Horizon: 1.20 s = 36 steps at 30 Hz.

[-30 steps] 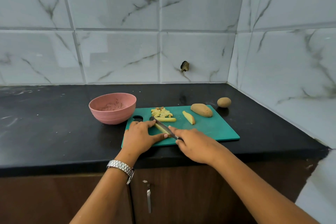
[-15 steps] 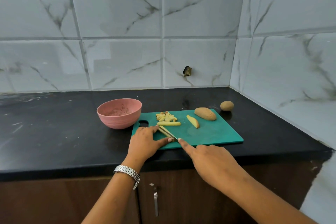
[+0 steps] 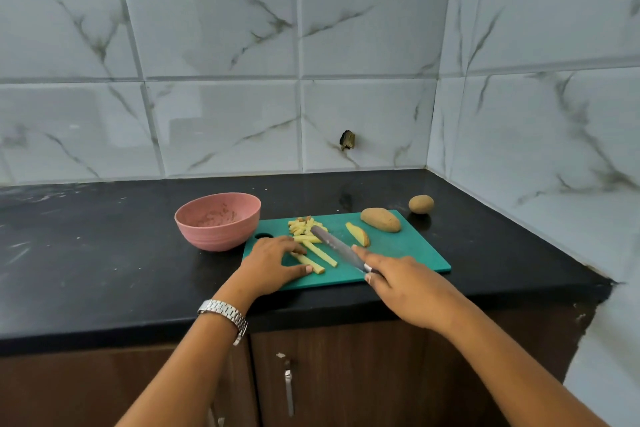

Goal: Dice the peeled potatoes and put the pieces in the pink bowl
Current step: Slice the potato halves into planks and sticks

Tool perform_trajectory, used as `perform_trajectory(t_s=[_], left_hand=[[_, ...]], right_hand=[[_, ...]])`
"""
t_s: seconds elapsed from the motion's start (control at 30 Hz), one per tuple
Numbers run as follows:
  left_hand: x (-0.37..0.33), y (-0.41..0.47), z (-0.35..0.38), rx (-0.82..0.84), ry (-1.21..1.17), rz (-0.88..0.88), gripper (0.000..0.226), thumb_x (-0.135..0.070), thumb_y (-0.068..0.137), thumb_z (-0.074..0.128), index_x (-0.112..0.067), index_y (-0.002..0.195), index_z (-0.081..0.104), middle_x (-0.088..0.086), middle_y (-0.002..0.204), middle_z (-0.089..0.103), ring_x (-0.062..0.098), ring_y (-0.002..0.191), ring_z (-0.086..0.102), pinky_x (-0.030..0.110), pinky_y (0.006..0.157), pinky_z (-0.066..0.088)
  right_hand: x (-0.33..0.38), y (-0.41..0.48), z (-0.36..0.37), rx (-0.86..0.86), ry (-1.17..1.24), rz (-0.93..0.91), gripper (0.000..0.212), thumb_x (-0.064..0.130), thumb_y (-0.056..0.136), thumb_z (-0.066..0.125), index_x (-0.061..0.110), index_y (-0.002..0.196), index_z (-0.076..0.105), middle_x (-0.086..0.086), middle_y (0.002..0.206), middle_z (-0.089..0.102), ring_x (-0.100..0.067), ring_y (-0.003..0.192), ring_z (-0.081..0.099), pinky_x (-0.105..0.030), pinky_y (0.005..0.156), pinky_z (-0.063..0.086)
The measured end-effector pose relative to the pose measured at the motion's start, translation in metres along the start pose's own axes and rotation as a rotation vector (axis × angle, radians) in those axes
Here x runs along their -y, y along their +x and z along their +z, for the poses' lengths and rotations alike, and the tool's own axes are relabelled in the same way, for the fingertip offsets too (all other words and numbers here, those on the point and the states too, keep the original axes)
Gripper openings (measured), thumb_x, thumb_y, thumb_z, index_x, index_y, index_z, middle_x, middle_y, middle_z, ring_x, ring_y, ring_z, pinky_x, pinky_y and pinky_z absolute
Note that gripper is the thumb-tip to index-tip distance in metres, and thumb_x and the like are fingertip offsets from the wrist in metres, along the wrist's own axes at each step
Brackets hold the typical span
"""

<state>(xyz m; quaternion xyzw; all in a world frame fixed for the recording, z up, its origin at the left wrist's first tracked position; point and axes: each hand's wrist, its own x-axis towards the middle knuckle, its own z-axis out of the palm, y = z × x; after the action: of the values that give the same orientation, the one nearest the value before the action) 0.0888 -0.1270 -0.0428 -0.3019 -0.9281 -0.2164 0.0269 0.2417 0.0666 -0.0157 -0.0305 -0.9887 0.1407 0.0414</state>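
Gripping one knife [image 3: 337, 246] by its handle, the right hand [image 3: 405, 288] hangs over the near right part of the green cutting board [image 3: 408, 253], forefinger stretched along the blade's back. The blade slants away toward the board's far left, and its tip reaches the heap of diced pieces [image 3: 302, 224] there; whether the edge touches the board I cannot tell.

The left hand [image 3: 273, 263] sits on the board's near left corner, with the nearest stick [image 3: 313, 266] held between thumb and fingertips.

Three potato sticks [image 3: 320, 253] show in all on the board's left half: the held one, a longer one just beyond it, and a short one lying crosswise at the foot of the heap. One wedge [image 3: 358, 234] lies at mid-board, just right of the blade. One long potato [image 3: 381, 219] rests at the board's far right corner, and one small round potato [image 3: 421, 204] sits off the board, just past that corner.

One pink bowl [image 3: 214, 239] stands just beside the board's left end, brownish specks inside.

The board lies on a black counter [image 3: 104, 253]. A metal watch [image 3: 225, 314] rings the left wrist, nearer than the board. Below the board's front edge is a brown cabinet with one metal handle [image 3: 289, 388]. On the tiled wall beyond the board is one dark hole [image 3: 347, 140].
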Motion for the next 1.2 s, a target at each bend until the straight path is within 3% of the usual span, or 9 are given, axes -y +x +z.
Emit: perform_trajectory(t_s=[0.1,0.2,0.33,0.47,0.63,0.97,1.1,1.2], left_hand=[[0.003,0.005,0.001,-0.014,-0.019,0.023,0.026,-0.047,0.084,0.066,-0.034,0.106,0.063,-0.01,0.118,0.059,0.013,0.117,0.048,0.031,0.103,0.036],[0.004,0.003,0.004,-0.091,-0.023,0.019,0.015,-0.046,0.082,0.068,-0.036,0.089,0.06,-0.011,0.099,0.059,0.012,0.102,0.051,0.029,0.089,0.042],[-0.003,-0.003,0.008,-0.203,0.089,-0.004,0.02,-0.051,0.085,0.062,-0.031,0.087,0.058,-0.011,0.09,0.054,0.01,0.09,0.048,0.028,0.075,0.045],[-0.012,-0.003,0.012,-0.26,0.118,-0.015,0.02,-0.05,0.087,0.059,-0.03,0.091,0.061,-0.011,0.088,0.054,0.009,0.086,0.049,0.024,0.068,0.041],[-0.019,-0.004,0.017,-0.287,0.04,-0.057,0.017,-0.045,0.088,0.062,-0.03,0.094,0.063,-0.011,0.091,0.053,0.007,0.088,0.05,0.022,0.069,0.039],[-0.012,-0.012,0.012,-0.26,-0.151,-0.096,0.008,-0.033,0.085,0.069,-0.028,0.091,0.071,-0.011,0.087,0.057,0.005,0.079,0.051,0.014,0.061,0.036],[-0.01,-0.013,0.014,-0.275,-0.149,-0.105,0.008,-0.034,0.084,0.069,-0.03,0.09,0.071,-0.01,0.088,0.059,0.006,0.081,0.052,0.019,0.066,0.041],[-0.011,-0.016,0.014,-0.298,-0.153,-0.114,0.007,-0.032,0.085,0.068,-0.03,0.09,0.073,-0.012,0.086,0.062,0.007,0.078,0.054,0.024,0.068,0.046]], right_hand=[[0.007,0.002,0.007,0.034,0.002,-0.025,0.051,0.037,0.107,0.034,0.042,0.154,0.017,0.006,0.103,0.061,-0.007,0.072,0.055,-0.026,0.064,0.048],[0.004,0.005,0.009,0.059,-0.017,-0.014,0.051,0.036,0.107,0.035,0.043,0.154,0.017,0.009,0.1,0.058,-0.006,0.07,0.052,-0.023,0.061,0.045],[-0.007,0.006,-0.001,0.058,-0.06,0.004,0.05,0.037,0.106,0.035,0.047,0.153,0.017,0.011,0.092,0.054,-0.006,0.068,0.05,-0.02,0.055,0.037],[-0.015,0.007,-0.006,0.04,-0.08,0.057,0.051,0.037,0.106,0.034,0.046,0.154,0.017,0.008,0.106,0.061,-0.008,0.071,0.054,-0.022,0.057,0.041],[-0.001,-0.002,0.003,-0.014,-0.077,-0.002,0.05,0.039,0.107,0.032,0.046,0.153,0.014,0.007,0.092,0.059,-0.008,0.073,0.056,-0.024,0.059,0.044],[0.015,-0.009,0.019,-0.077,-0.172,-0.003,0.054,0.035,0.108,0.029,0.041,0.156,0.004,0.003,0.099,0.055,-0.008,0.085,0.056,-0.028,0.076,0.052],[0.022,0.0,0.024,-0.049,-0.271,0.03,0.063,0.026,0.107,0.037,0.04,0.156,-0.001,0.0,0.096,0.055,-0.012,0.085,0.057,-0.032,0.072,0.051],[0.026,0.008,0.026,-0.063,-0.325,0.028,0.068,0.021,0.106,0.04,0.039,0.156,-0.003,0.001,0.087,0.05,-0.013,0.077,0.054,-0.03,0.06,0.043]])
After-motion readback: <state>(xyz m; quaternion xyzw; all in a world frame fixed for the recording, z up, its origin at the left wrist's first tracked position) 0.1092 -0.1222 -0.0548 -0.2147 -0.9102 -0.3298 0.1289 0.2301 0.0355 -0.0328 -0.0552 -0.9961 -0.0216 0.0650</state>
